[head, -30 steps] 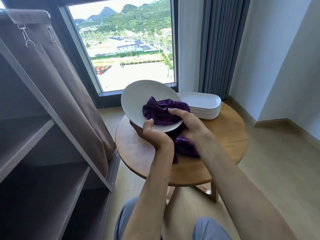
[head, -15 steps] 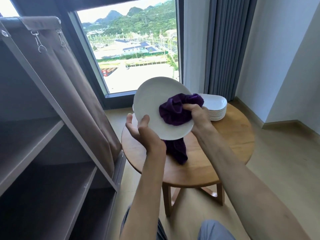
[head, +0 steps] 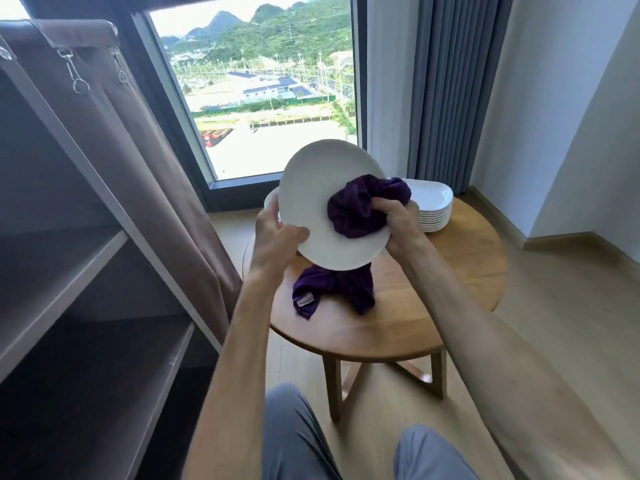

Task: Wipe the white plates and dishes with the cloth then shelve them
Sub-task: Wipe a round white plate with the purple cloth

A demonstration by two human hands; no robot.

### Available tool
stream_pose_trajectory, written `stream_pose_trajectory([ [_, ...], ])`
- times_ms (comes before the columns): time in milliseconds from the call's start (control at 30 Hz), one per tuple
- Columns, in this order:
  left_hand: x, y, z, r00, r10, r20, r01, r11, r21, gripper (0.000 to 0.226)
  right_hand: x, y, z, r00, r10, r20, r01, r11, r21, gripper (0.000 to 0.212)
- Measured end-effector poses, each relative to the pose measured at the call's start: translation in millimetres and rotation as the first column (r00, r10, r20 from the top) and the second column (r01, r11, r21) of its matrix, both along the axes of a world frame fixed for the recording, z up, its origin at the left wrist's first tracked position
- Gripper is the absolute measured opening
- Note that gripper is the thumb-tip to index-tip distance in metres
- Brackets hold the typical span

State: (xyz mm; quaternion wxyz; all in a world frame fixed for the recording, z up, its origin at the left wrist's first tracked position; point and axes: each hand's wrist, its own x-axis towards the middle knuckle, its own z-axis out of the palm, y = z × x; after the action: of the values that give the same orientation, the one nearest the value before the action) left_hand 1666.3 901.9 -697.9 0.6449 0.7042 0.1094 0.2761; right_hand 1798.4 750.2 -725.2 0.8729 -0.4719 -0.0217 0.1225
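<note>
- A pale tag (head: 304,301) is sewn on the purple cloth's (head: 360,211) hanging end; any writing on it is too small to read.
- The white oval plate (head: 318,188) is tilted, face toward the camera, its long axis running from upper left to lower right, above the round wooden table (head: 433,306).
- The left hand (head: 277,233) pinches the plate's lower-left rim; the right hand (head: 398,223) grips the bunched cloth against its right side.
- A stack of white dishes (head: 434,209) sits behind, probably rectangular.

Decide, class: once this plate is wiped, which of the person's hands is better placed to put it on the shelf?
Probably the left hand: it already grips the plate by its rim and is nearer the shelf. The right hand is bunched around the cloth.
</note>
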Motion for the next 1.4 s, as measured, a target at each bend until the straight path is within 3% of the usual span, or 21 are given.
stream_pose_trajectory([
  [67, 3.5, 0.1, 3.7, 0.998, 0.049, 0.046, -0.044, 0.993, -0.106, 0.078, -1.0, 5.6, 0.8, 0.999, -0.036, -0.014, 0.037, 0.998, 0.041, 0.028],
  [133, 8.3, -31.8, -9.9, 0.968, 0.236, 0.084, -0.198, 0.926, -0.322, 0.082, -10.1, 19.2, 2.0, 0.990, -0.078, -0.121, 0.092, 0.988, 0.120, 0.032],
  [233, 17.4, -86.0, -38.6, 0.914, 0.399, 0.068, -0.352, 0.867, -0.352, 0.066, -32.1, 37.4, -6.4, 0.969, 0.003, -0.248, 0.057, 0.970, 0.236, 0.043],
  [300, 22.8, -83.2, -44.5, 0.891, 0.439, 0.118, -0.378, 0.859, -0.345, 0.057, -37.4, 37.9, -12.3, 0.972, 0.035, -0.233, 0.016, 0.977, 0.212, 0.037],
  [367, 17.2, -60.9, -37.3, 0.925, 0.360, 0.119, -0.322, 0.911, -0.258, 0.052, -30.7, 27.6, -13.0, 0.986, -0.004, -0.165, 0.032, 0.986, 0.166, 0.030],
  [433, 4.8, -31.1, -25.7, 0.978, 0.205, 0.045, -0.202, 0.977, -0.061, 0.049, -17.9, 14.2, -12.4, 0.997, -0.036, -0.068, 0.044, 0.993, 0.113, 0.029],
  [533, -9.2, 8.1, 7.6, 0.980, -0.067, -0.187, 0.105, 0.973, 0.203, 0.043, -5.1, -0.6, -8.9, 0.997, -0.030, 0.073, 0.031, 1.000, -0.006, 0.021],
  [600, -8.4, 25.1, 24.8, 0.943, -0.149, -0.297, 0.224, 0.945, 0.239, 0.045, -0.4, -2.3, -6.2, 0.992, -0.030, 0.126, 0.041, 0.996, -0.084, 0.020],
  [633, -6.6, 26.3, 28.3, 0.950, -0.157, -0.270, 0.215, 0.956, 0.201, 0.048, 1.6, -1.2, -4.3, 0.992, -0.044, 0.119, 0.053, 0.996, -0.077, 0.019],
  [700, -3.7, 9.5, 21.7, 0.994, -0.067, -0.084, 0.062, 0.996, -0.061, 0.060, 4.7, 4.8, -3.0, 0.996, -0.084, 0.037, 0.084, 0.996, -0.002, 0.018],
  [767, 1.7, -27.4, -0.2, 0.985, 0.162, 0.054, -0.141, 0.951, -0.274, 0.070, 0.9, 15.7, -3.8, 0.988, -0.125, -0.096, 0.132, 0.988, 0.081, 0.021],
  [867, 14.4, -77.9, -27.1, 0.920, 0.388, 0.052, -0.362, 0.893, -0.268, 0.070, -10.1, 28.8, -12.1, 0.962, -0.099, -0.255, 0.138, 0.980, 0.140, 0.030],
  [933, 18.6, -76.3, -29.0, 0.902, 0.428, 0.051, -0.410, 0.888, -0.208, 0.069, -11.9, 22.9, -15.9, 0.966, -0.061, -0.250, 0.103, 0.982, 0.157, 0.036],
  [1000, 15.2, -51.2, -18.1, 0.944, 0.324, 0.066, -0.319, 0.945, -0.076, 0.068, -5.3, 9.4, -16.3, 0.989, -0.035, -0.141, 0.048, 0.995, 0.086, 0.037],
  [1067, 5.3, -20.0, 1.1, 0.995, 0.097, 0.017, -0.098, 0.985, 0.145, 0.069, 2.1, -5.4, -13.2, 1.000, -0.014, 0.013, 0.014, 0.999, -0.031, 0.031],
  [1133, -0.6, 1.0, 29.9, 0.980, -0.088, -0.180, 0.146, 0.929, 0.340, 0.062, 7.4, -15.0, -5.5, 0.985, 0.018, 0.171, 0.003, 0.993, -0.121, 0.026],
  [1200, 0.7, 10.6, 54.9, 0.911, -0.128, -0.393, 0.296, 0.865, 0.405, 0.037, 9.1, -16.2, 3.1, 0.955, 0.073, 0.288, -0.023, 0.985, -0.172, 0.027],
  [1267, 2.7, 14.1, 63.5, 0.895, -0.161, -0.415, 0.306, 0.900, 0.311, 0.027, 7.7, -13.7, 8.9, 0.946, 0.088, 0.313, -0.032, 0.983, -0.179, 0.021],
  [1333, 2.7, 11.0, 51.8, 0.970, -0.127, -0.206, 0.158, 0.977, 0.145, 0.035, 7.3, -9.4, 11.8, 0.959, 0.029, 0.282, 0.017, 0.987, -0.159, 0.019],
  [1400, -0.1, -8.6, 26.7, 0.999, 0.018, 0.043, -0.011, 0.987, -0.159, 0.049, 6.0, -2.3, 8.9, 0.985, -0.057, 0.161, 0.073, 0.993, -0.093, 0.021],
])
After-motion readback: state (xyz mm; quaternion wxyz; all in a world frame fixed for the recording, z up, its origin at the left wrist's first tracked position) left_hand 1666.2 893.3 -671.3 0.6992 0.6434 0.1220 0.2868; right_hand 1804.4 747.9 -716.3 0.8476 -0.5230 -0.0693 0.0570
